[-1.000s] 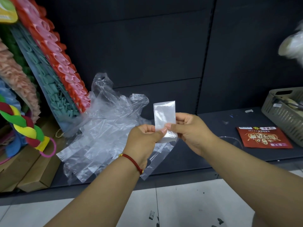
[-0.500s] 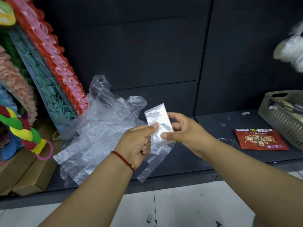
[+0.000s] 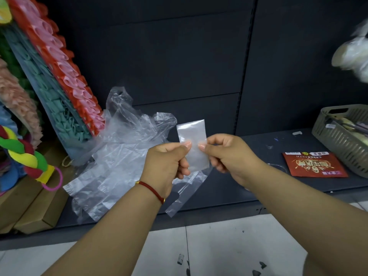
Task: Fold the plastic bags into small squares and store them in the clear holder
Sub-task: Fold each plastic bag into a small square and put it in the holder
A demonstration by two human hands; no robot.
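Here, both hands pinching an upright folded bag, seemingly a narrow rectangle.

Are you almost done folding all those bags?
Not nearly. One bag is folded to a narrow strip, pinched by the left hand and right hand, not yet a small square. A pile of loose bags still waits on the shelf. I can't see the clear holder.
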